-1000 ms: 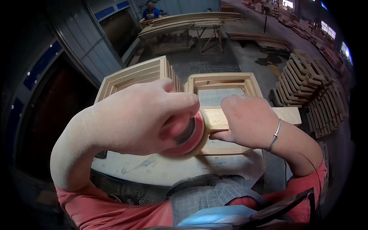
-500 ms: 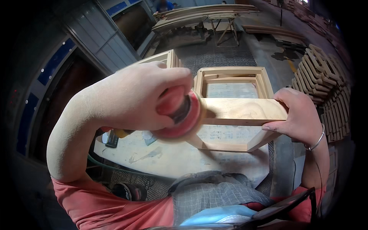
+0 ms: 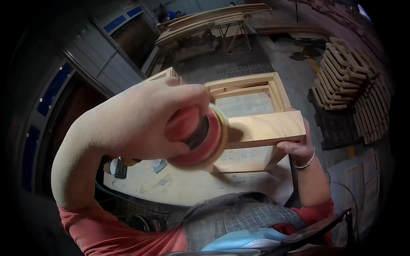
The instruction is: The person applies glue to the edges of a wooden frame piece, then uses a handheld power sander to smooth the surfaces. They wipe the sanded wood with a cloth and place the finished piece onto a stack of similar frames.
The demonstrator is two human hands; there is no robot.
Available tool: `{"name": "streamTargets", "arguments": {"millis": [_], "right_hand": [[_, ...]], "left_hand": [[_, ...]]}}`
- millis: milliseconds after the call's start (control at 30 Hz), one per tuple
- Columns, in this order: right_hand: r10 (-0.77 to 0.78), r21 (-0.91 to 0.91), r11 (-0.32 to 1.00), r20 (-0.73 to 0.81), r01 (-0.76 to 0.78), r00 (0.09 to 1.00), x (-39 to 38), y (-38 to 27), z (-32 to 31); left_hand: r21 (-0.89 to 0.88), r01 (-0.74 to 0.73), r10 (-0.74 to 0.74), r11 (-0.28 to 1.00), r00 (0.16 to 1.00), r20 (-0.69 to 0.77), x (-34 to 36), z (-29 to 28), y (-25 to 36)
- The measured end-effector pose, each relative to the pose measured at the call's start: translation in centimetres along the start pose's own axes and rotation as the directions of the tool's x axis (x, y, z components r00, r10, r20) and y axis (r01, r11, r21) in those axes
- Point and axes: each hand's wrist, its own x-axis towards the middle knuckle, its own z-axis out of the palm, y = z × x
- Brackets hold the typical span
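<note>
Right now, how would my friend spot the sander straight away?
Find the pale table, then the left hand above it. That hand grips the sander at the nearest wooden frame. It's red and round, unlike the pale, straight-edged frames nearby.

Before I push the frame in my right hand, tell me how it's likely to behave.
The frame will probably feel stiff, since its wooden sides look thick and straight. It may be fairly light for its size, as its middle is open. It could tip if the right hand let go, because it seems to stand on edge.
</note>
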Motion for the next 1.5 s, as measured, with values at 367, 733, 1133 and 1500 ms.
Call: {"name": "streamTargets", "arguments": {"millis": [367,733,1133,1500], "right_hand": [[-0.057,-0.242,0.969,-0.033,0.047,0.998,-0.2,-2.8,2.1],[-0.075,-0.125,0.988,0.126,0.091,0.989,0.0,-1.8,1.3],[0.071,-0.105,0.992,0.074,-0.063,0.995,1.1,-1.3,2.3],[-0.013,0.078,0.997,0.058,0.008,0.998,0.4,-1.7,2.5]], "left_hand": [[0.051,-0.243,0.241,0.969,0.969,0.047,7.5,-0.5,8.0],[-0.119,0.053,-0.052,0.992,0.999,0.012,4.0,-0.4,2.9],[0.103,-0.136,0.147,0.985,0.983,-0.109,2.1,1.7,7.8],[-0.187,0.552,-0.571,0.813,0.818,-0.068,-6.7,1.7,-1.9]]}}
